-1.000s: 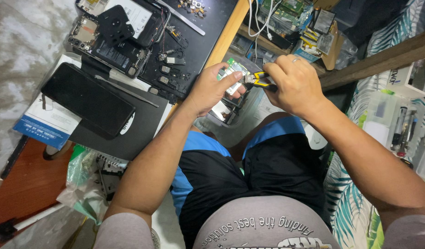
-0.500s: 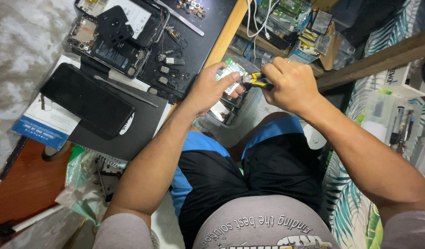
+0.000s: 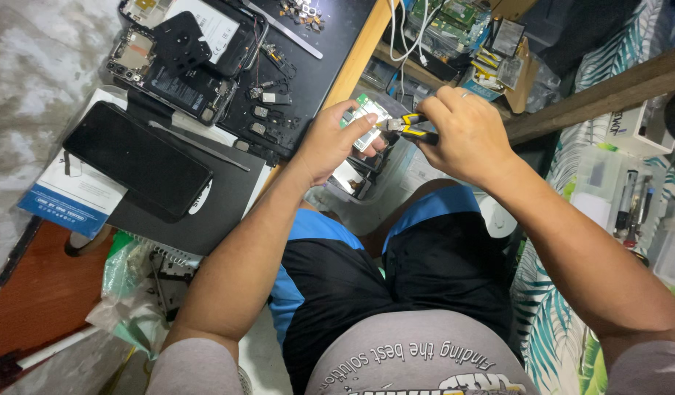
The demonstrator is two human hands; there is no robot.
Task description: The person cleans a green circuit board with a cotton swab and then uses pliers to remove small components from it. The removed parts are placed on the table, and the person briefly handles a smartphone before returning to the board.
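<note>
My left hand (image 3: 336, 140) grips a small green circuit board with a silver shield (image 3: 367, 115), holding it over my lap beside the desk edge. My right hand (image 3: 465, 134) is closed around black-and-yellow pliers (image 3: 410, 127), whose tips touch the board's right edge. A ring shows on one finger of my right hand. Both forearms reach forward above my blue-and-black shorts.
A black work mat (image 3: 323, 51) on the desk carries an opened phone (image 3: 173, 62), a black phone screen (image 3: 136, 159), metal tweezers (image 3: 282, 29) and several small parts. A crate of circuit boards (image 3: 462, 29) stands behind the hands. Clear plastic boxes with tools (image 3: 630, 205) sit at right.
Both hands stay together over my lap with the board and pliers; they have shifted very slightly. Nothing was let go or picked up.
</note>
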